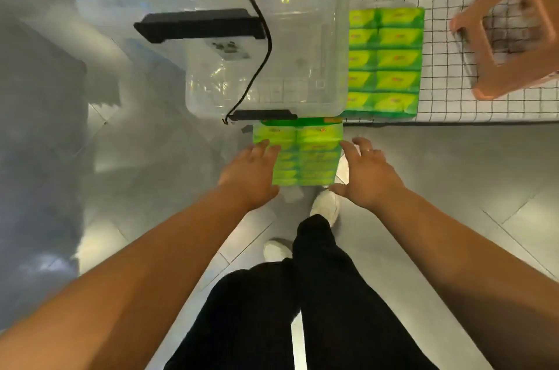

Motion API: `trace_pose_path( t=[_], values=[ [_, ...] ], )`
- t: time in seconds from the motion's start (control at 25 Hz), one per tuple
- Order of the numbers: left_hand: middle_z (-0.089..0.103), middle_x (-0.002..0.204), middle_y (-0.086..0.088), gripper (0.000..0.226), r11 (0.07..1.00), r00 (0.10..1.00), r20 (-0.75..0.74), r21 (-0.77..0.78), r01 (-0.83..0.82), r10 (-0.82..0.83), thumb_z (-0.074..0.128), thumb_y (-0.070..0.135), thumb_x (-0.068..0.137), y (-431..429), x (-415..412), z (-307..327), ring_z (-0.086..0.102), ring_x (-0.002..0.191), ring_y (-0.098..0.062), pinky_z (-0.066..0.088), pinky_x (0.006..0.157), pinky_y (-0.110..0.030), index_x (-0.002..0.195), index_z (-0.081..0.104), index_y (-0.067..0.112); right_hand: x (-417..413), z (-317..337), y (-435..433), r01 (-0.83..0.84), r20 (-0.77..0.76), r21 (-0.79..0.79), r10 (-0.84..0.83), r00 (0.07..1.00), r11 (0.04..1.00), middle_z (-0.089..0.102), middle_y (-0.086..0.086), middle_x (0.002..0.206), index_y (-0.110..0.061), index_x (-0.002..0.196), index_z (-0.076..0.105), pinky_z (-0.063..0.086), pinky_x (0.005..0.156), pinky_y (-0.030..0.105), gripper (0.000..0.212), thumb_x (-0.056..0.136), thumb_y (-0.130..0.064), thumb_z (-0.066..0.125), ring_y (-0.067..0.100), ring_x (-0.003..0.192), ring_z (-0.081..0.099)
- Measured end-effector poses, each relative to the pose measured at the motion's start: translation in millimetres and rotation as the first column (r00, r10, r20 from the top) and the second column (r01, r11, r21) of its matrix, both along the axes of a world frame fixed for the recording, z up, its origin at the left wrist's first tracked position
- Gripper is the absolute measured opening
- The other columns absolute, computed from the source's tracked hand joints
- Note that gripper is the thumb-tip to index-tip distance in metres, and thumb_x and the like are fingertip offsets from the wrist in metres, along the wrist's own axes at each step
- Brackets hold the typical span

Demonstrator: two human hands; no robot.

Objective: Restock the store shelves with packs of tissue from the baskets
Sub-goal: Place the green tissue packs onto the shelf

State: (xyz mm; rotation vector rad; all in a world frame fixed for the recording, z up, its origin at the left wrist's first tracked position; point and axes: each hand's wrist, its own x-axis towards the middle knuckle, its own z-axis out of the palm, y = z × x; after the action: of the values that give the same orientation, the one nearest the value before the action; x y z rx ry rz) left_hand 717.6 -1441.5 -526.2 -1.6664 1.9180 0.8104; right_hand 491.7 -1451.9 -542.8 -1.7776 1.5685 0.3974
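Both hands flank a green tissue pack low in front of the person. Its far end meets the near rim of a clear plastic bin in this view. The left hand lies w/ straight fingers against the pack's left side. The right hand is spread wide, fingers straight & splayed, at the pack's right edge. W/ the blur I can't say if it's touching or just beside. Neither hand curls round anything. Step in hand, by my read: clamp the pack between both palms & carry it to the wire-grid shelf on the right, where another green pack already lies flat near the shelf's left end. To do it well, press in evenly from both sides, palms approx. at mid-length, so the soft wrap doesn't sag or buckle. Draw it toward the body first to get free of the bin's black latch & the black cable that hangs down there, since a snag could tug the bin. Then swing right & set it down flat beside the shelved pack, long edges parallel, on the bare grid between that pack & the orange-brown stool. Keep the feet planted clear of the pack's path, esp. the white shoe right under it.
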Motion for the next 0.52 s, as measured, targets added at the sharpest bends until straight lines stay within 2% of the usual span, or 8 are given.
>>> trace_pose_path(
  t=[0.08, 0.2, 0.32, 0.4, 0.52],
  values=[
    [0.001, 0.161, -0.006, 0.086, 1.000, 1.000, 0.022, 0.019, 0.009, -0.009, 0.061, 0.041, 0.088, -21.3, 7.4, -48.9, 0.010, 0.146, -0.031, 0.020, 0.117, -0.044, 0.153, 0.006, 0.021, 1.7, -46.5, -17.3, -0.030, -0.015, -0.017, 0.030, 0.999, 0.999, 0.013, 0.011, 0.157, -0.021, 0.153, 0.013, 0.041, 0.099, 0.048, 0.096, 0.080, -0.048, 0.070, 0.040, 0.131, 0.032],
    [0.002, 0.161, -0.009, 0.089, 1.000, 0.999, 0.038, -0.002, 0.002, -0.002, 0.062, 0.039, 0.088, -36.8, 14.4, -116.5, 0.009, 0.146, -0.032, 0.017, 0.118, -0.043, 0.153, 0.004, 0.018, -2.6, -112.5, -29.3, 0.032, 0.030, -0.012, -0.032, 0.999, 0.999, 0.013, 0.011, 0.158, -0.020, 0.153, 0.013, 0.038, 0.104, 0.050, 0.101, 0.077, -0.043, 0.075, 0.041, 0.134, 0.029],
    [-0.002, 0.161, -0.009, 0.091, 0.997, 0.995, 0.076, -0.035, 0.070, -0.067, 0.061, 0.039, 0.089, -47.8, 18.0, -163.2, 0.003, 0.147, -0.031, 0.012, 0.119, -0.043, 0.153, 0.000, 0.017, -5.4, -158.7, -34.6, 0.049, 0.043, -0.084, -0.045, 0.998, 0.995, 0.010, 0.012, 0.160, -0.018, 0.153, 0.015, 0.037, 0.106, 0.052, 0.103, 0.074, -0.041, 0.078, 0.042, 0.136, 0.028],
    [-0.002, 0.161, -0.008, 0.091, 0.995, 0.990, 0.101, -0.022, 0.096, -0.094, 0.060, 0.040, 0.089, -54.0, 21.0, -182.5, 0.000, 0.148, -0.030, 0.008, 0.119, -0.042, 0.153, -0.002, 0.017, 4.0, -177.1, -38.2, -0.001, 0.025, -0.063, 0.003, 1.000, 0.998, -0.001, 0.007, 0.162, -0.020, 0.154, 0.008, 0.037, 0.105, 0.050, 0.105, 0.077, -0.039, 0.076, 0.040, 0.138, 0.024],
    [0.008, 0.160, -0.007, 0.089, 0.999, 0.996, 0.083, -0.020, 0.032, -0.030, 0.062, 0.038, 0.087, -47.6, 20.2, -204.0, 0.009, 0.147, -0.028, 0.007, 0.118, -0.040, 0.153, 0.004, 0.018, 12.8, -197.2, -37.7, -0.029, -0.025, 0.043, 0.030, 0.999, 0.999, -0.008, -0.004, 0.162, -0.030, 0.153, -0.009, 0.040, 0.102, 0.048, 0.108, 0.082, -0.038, 0.072, 0.037, 0.138, 0.024]
  ],
)
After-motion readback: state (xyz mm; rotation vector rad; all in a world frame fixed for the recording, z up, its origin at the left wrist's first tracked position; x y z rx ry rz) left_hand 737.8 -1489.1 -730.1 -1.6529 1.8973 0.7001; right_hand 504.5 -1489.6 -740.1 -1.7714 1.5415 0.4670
